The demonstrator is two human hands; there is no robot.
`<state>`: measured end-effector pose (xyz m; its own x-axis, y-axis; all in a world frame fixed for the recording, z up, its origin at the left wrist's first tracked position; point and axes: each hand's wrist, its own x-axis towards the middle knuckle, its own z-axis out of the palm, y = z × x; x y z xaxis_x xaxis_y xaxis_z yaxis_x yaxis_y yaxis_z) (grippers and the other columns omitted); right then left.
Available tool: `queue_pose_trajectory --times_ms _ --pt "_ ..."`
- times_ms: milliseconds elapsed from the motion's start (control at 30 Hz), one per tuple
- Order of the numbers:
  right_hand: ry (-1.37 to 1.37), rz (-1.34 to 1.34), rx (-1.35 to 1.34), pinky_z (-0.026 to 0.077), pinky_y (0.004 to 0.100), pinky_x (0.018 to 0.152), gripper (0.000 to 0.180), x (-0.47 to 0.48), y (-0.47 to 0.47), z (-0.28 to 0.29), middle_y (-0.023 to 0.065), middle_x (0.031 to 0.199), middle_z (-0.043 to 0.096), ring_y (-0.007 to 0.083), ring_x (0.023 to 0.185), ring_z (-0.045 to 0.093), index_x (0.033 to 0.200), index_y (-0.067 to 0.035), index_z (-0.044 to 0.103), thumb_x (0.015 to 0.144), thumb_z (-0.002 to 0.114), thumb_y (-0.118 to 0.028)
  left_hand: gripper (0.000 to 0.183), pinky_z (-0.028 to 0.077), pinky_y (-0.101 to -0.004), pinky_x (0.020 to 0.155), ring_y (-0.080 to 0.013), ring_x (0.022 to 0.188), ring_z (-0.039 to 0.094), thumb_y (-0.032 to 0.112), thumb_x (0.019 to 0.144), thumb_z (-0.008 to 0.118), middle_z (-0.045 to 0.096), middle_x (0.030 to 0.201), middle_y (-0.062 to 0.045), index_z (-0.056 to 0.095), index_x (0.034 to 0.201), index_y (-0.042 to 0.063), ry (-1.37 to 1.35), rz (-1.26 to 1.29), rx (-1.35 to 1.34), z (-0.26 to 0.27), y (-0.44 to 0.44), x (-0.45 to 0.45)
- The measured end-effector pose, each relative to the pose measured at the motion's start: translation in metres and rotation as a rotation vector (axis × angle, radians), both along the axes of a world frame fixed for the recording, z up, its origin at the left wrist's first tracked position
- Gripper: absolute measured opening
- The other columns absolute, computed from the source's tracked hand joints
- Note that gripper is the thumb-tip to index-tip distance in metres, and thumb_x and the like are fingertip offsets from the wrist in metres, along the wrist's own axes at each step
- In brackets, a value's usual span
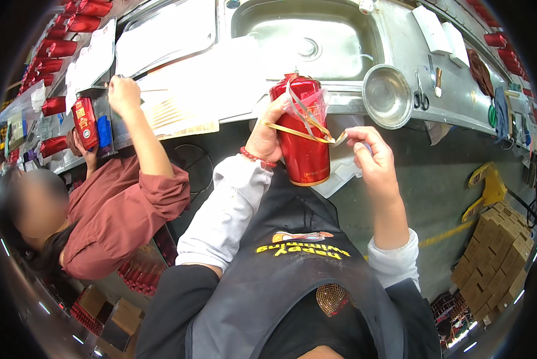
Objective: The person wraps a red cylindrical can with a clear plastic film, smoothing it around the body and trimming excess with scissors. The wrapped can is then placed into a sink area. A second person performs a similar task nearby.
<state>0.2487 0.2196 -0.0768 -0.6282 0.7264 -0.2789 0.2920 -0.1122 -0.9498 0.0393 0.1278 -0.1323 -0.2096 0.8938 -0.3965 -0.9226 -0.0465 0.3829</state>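
Note:
My left hand (267, 134), with a red bead bracelet at the wrist, grips a glossy red bottle (305, 157) by its side. The bottle is tilted slightly, its narrow neck pointing away from me. A gold ribbon (291, 130) runs across its front and around my left thumb, with silvery strands rising toward the neck. Thin translucent pink film (318, 102) clings to the bottle's upper right side. To the right of the bottle, the thumb and forefinger of my right hand (376, 157) pinch the ribbon's looped end.
A steel sink (358, 27) lies ahead, a metal bowl (388, 96) at its right corner. Scissors (420, 94) and white boxes (432, 31) rest on the counter. At left, a co-worker (116, 215) holds another red bottle (85, 121). Stacked cartons (492, 256) and a yellow pallet jack (488, 188) stand right.

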Motion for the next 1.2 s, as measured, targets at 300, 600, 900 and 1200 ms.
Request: queue_pose_trajectory --times_ms 300,600,900,1200 --pt "-0.108 0.125 0.423 0.047 0.0232 0.067 0.027 -0.019 -0.012 0.007 0.0086 0.118 0.055 0.0087 0.081 0.055 0.109 0.001 0.066 0.083 0.067 0.003 0.06 0.054 -0.0446 0.097 -0.0279 0.111 0.064 0.036 0.091 0.069 0.063 0.124 -0.015 0.048 0.136 0.004 -0.005 -0.024 0.031 0.003 0.006 0.007" --pt "-0.009 0.22 0.213 0.044 0.028 0.086 0.002 -0.029 0.005 0.061 0.0085 0.112 0.059 0.014 0.098 0.055 0.09 0.001 0.06 0.09 0.062 0.0 0.056 0.055 -0.0412 0.093 -0.0251 0.104 0.067 0.035 0.091 0.068 0.065 0.118 -0.015 0.051 0.132 0.001 0.095 -0.073 0.013 -0.004 0.003 0.009" --pt "0.147 0.161 0.033 0.04 0.0255 0.077 0.009 0.014 0.013 0.107 0.015 0.11 0.058 0.0129 0.088 0.05 0.091 0.0 0.059 0.09 0.062 -0.008 0.058 0.059 -0.0451 0.085 -0.0305 0.106 0.066 0.029 0.087 0.073 0.063 0.116 -0.018 0.049 0.132 0.002 0.076 -0.062 0.01 -0.017 -0.002 0.014" --pt "-0.073 0.143 0.135 0.038 0.0198 0.063 0.006 0.06 0.001 0.078 0.0069 0.104 0.058 0.0063 0.076 0.047 0.093 0.001 0.061 0.094 0.058 -0.005 0.06 0.057 -0.0452 0.089 -0.029 0.104 0.066 0.035 0.088 0.071 0.064 0.119 -0.017 0.049 0.134 0.002 -0.064 -0.09 0.038 -0.023 -0.011 0.001"
